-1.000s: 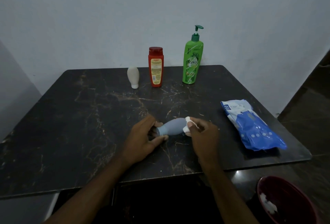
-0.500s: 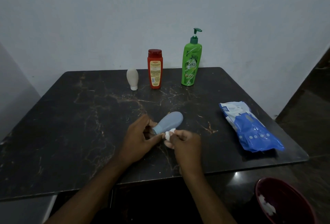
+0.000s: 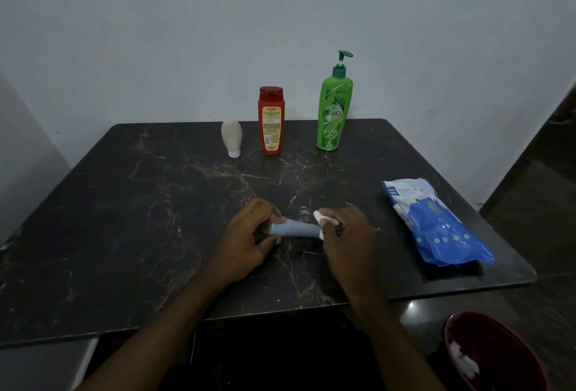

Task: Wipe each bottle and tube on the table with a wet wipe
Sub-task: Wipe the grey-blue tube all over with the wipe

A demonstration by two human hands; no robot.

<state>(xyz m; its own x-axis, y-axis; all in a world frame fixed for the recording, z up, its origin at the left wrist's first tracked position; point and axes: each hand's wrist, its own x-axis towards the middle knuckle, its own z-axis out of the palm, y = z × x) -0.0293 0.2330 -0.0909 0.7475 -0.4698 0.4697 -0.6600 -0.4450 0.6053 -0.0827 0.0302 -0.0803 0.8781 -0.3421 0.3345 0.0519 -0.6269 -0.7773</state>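
A grey-blue tube (image 3: 294, 228) lies sideways just above the dark marble table (image 3: 124, 219), held between both hands. My left hand (image 3: 249, 235) grips its cap end on the left. My right hand (image 3: 346, 231) holds a white wet wipe (image 3: 322, 219) wrapped against the tube's right end. At the back of the table stand a small white tube (image 3: 231, 138) on its cap, a red bottle (image 3: 271, 121) and a tall green pump bottle (image 3: 334, 110).
A blue and white pack of wet wipes (image 3: 436, 222) lies near the table's right edge. A dark red bin (image 3: 492, 356) holding used white wipes sits on the floor at the lower right. A pale wall stands right behind the table.
The tube has swung from tilted up and away to lying level. My right hand with the wipe has slid from the tube's cap end out to its right end.
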